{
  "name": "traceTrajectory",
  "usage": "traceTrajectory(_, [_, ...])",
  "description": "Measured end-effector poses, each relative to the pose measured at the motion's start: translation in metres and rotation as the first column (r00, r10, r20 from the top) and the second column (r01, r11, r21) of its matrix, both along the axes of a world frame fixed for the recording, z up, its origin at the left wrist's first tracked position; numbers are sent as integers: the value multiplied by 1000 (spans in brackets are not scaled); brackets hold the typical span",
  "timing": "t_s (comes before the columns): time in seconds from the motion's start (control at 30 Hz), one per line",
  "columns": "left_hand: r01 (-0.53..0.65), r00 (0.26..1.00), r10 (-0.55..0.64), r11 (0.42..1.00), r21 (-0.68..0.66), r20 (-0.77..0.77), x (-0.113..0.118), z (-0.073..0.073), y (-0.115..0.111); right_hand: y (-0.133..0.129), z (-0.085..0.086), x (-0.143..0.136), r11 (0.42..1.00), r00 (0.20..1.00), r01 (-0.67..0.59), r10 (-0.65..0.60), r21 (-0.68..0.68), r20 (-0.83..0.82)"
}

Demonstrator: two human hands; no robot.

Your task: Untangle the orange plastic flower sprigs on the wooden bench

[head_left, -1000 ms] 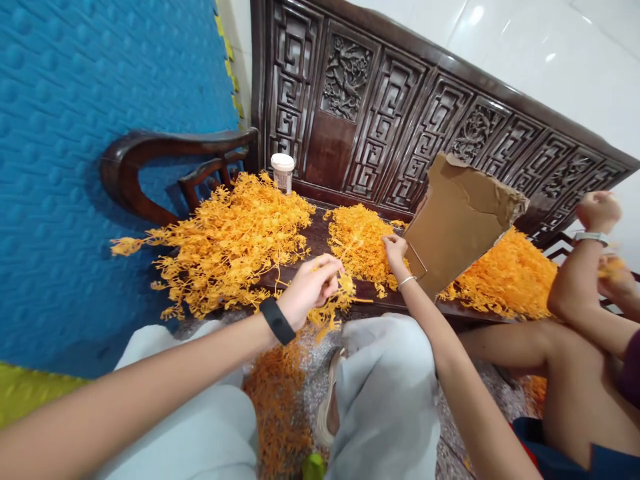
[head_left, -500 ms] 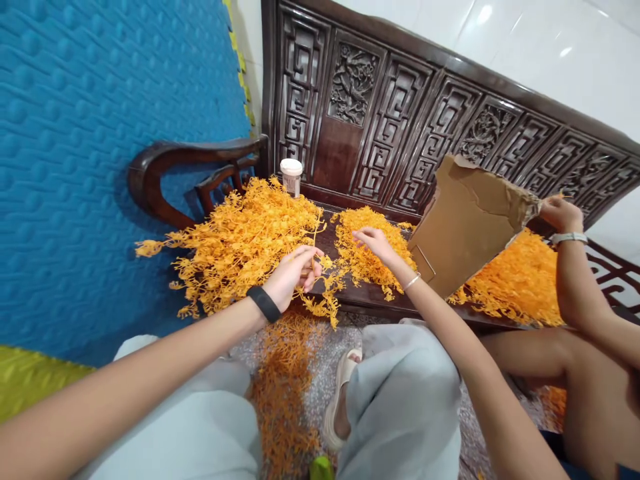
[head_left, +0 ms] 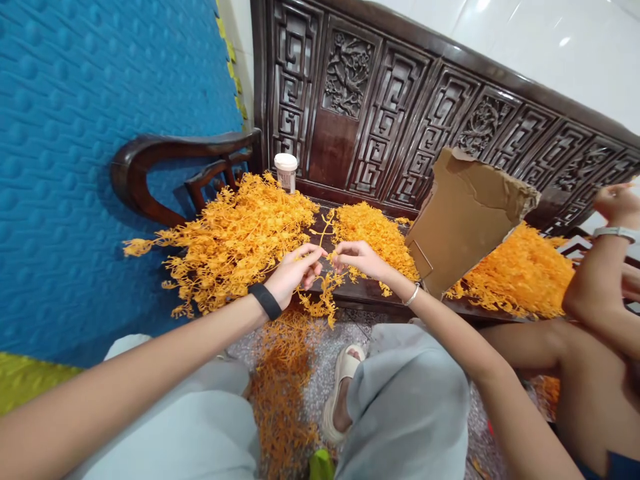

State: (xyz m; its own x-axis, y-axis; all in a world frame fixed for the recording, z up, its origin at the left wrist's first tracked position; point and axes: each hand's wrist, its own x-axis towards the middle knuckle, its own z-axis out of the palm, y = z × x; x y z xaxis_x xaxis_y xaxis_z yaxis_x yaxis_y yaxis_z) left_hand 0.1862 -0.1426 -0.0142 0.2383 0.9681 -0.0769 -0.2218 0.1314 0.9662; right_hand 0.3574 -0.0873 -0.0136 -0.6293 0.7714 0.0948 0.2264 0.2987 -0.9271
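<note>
My left hand, with a black band at the wrist, pinches a thin orange plastic sprig that rises from the fingertips. Close on its right is my right hand, a bracelet at its wrist. Its fingers are curled together near the sprig, and what they hold is too small to make out. A large heap of orange sprigs lies left of my hands on the dark wooden bench. Behind my right hand sits a smaller orange pile.
A white-lidded cup stands by the carved backrest. Upright cardboard separates the small pile from another orange heap. At the right is another person's raised hand. Orange bits cover floor between my legs.
My right hand has moved left and down to my left hand, its fingers now curled. The other person's hand has left the cardboard and moved right. The sprig leans more to the right.
</note>
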Motion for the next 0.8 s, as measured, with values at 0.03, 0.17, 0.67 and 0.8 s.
traceTrajectory(0.03, [17, 1000, -17, 1000, 2, 4, 0, -1, 1, 0, 0, 2, 999, 1000, 8, -8, 34, 7])
traceTrajectory(0.17, [134, 990, -133, 991, -7, 49, 3, -4, 2, 0, 2, 7, 968, 991, 43, -74, 249, 116])
traceTrajectory(0.67, [-23, 983, 42, 994, -105, 178, 28, -4, 18, 35, -5, 6, 834, 936, 140, -287, 534, 203])
traceTrajectory(0.8, [-59, 970, 77, 995, -83, 231, 30, -5, 29, 49, -1, 2, 802, 925, 156, -323, 577, 199])
